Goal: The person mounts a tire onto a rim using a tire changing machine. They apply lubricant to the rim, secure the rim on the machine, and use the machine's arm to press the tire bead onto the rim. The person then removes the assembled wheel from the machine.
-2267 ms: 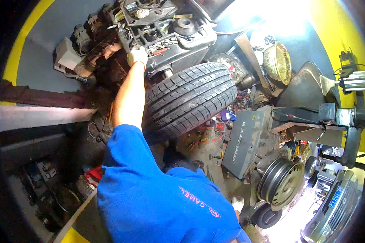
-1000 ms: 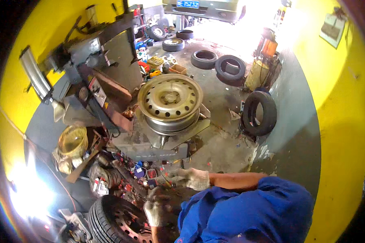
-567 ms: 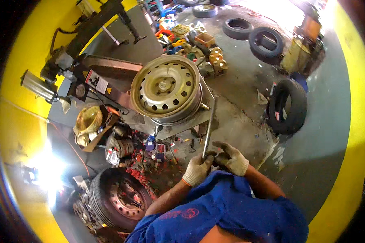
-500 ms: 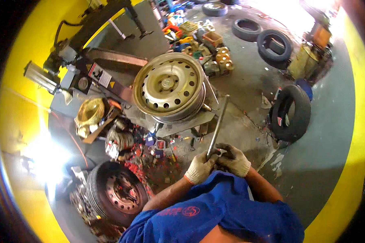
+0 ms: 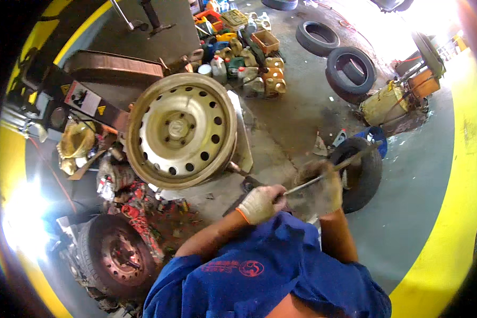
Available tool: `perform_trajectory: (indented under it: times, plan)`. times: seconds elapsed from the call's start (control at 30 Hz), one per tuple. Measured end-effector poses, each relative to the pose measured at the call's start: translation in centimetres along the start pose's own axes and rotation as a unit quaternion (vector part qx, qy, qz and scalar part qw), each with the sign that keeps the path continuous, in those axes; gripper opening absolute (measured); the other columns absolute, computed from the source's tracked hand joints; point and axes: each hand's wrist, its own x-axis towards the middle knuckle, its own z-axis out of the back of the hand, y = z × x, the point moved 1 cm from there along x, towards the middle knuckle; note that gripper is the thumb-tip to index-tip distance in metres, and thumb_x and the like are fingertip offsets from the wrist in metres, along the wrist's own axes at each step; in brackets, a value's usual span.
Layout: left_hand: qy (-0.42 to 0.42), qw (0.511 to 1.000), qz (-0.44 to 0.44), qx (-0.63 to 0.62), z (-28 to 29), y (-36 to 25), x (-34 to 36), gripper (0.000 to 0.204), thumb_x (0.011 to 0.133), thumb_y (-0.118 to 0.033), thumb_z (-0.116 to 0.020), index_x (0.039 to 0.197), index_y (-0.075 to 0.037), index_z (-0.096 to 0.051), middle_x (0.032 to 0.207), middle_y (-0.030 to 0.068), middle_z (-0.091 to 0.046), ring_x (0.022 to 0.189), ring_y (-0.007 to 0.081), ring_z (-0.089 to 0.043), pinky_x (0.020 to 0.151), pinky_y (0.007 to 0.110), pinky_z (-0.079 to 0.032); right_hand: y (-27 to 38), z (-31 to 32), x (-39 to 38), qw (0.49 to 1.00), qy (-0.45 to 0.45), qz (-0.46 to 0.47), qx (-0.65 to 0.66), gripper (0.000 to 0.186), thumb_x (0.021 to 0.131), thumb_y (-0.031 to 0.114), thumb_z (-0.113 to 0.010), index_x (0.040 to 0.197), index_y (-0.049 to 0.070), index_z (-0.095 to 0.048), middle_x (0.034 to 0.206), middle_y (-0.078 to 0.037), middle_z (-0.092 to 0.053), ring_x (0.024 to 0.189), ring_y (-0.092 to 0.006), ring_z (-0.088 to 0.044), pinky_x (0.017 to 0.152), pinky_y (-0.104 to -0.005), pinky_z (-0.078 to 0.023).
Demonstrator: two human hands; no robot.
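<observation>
I have the slim grey metal rod [image 5: 306, 185] clasped, jutting rightward from my white-gloved left grip [image 5: 261, 204] (blurred gloved right grip [image 5: 329, 190]: can't tell).

- Premises: tyre repair workshop.
- Steel wheel rim [image 5: 180, 130] set beside labelled machinery [image 5: 111, 117].
- Loose tyres [image 5: 368, 177] about a stained floor [image 5: 281, 114].
- Assorted plastic jugs [image 5: 274, 86] grouped close together.

I squint at white glare [image 5: 26, 228] lower left and upper right; the right hand [image 5: 328, 191], off-white knit-gloved, looks smeared; curved edges darken to black.
</observation>
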Motion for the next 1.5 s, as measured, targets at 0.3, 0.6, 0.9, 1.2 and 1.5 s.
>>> perform_trajectory:
  times: [0.3,0.6,0.9,1.2,1.5]
  plan:
    - [-0.226,0.941,0.132,-0.214,10.7,3.4,8.4,0.025,0.102,-0.016,-0.060,0.121,0.000,-0.063,0.091,0.0115,-0.072,0.076,0.0170,-0.067,0.070,0.032,-0.055,7.6,3.5,20.4,0.990,-0.045,0.015,-0.131,0.021,0.103,0.027,-0.060,0.105,0.007,-0.066,0.088,-0.007,-0.069,0.072,-0.0209,-0.064,0.058,-0.0345,-0.052]
    - [-0.537,0.794,0.282,-0.050,20.7,8.0,14.0,0.022,0.097,-0.007,-0.065,0.116,0.004,-0.063,0.101,0.0109,-0.071,0.083,0.0157,-0.069,0.077,0.030,-0.057,-6.3,-4.9,45.1,0.894,0.144,-0.187,-0.382,0.026,0.096,0.022,-0.070,0.109,-0.001,-0.071,0.087,-0.001,-0.069,0.076,-0.0104,-0.059,0.070,-0.0270,-0.049]
    - [-0.661,0.644,0.367,0.119,34.5,19.4,19.4,0.033,0.102,-0.028,-0.060,0.110,0.003,-0.065,0.098,0.0195,-0.070,0.087,0.0306,-0.067,0.083,0.039,-0.050,-20.2,-15.4,65.9,0.697,0.371,-0.214,-0.574,0.045,0.083,0.040,-0.071,0.104,0.000,-0.072,0.085,-0.018,-0.072,0.076,-0.0245,-0.069,0.075,-0.0381,-0.055]
    - [-0.609,0.564,0.509,0.227,35.5,23.5,21.3,0.035,0.104,-0.029,-0.056,0.119,0.003,-0.057,0.109,0.0192,-0.064,0.099,0.0332,-0.061,0.092,0.041,-0.047,-42.2,-22.7,71.9,0.587,0.444,-0.106,-0.669,0.052,0.087,0.041,-0.063,0.123,0.003,-0.066,0.118,-0.024,-0.069,0.110,-0.0390,-0.067,0.095,-0.0451,-0.053]
    - [-0.636,0.569,0.488,0.181,35.5,23.6,21.0,0.021,0.101,-0.016,-0.057,0.113,0.001,-0.059,0.095,0.0127,-0.065,0.081,0.0241,-0.061,0.075,0.036,-0.051,-57.7,-29.2,73.8,0.535,0.437,-0.094,-0.717,0.053,0.087,0.050,-0.057,0.113,0.008,-0.074,0.118,-0.025,-0.068,0.107,-0.0408,-0.068,0.092,-0.0465,-0.055]
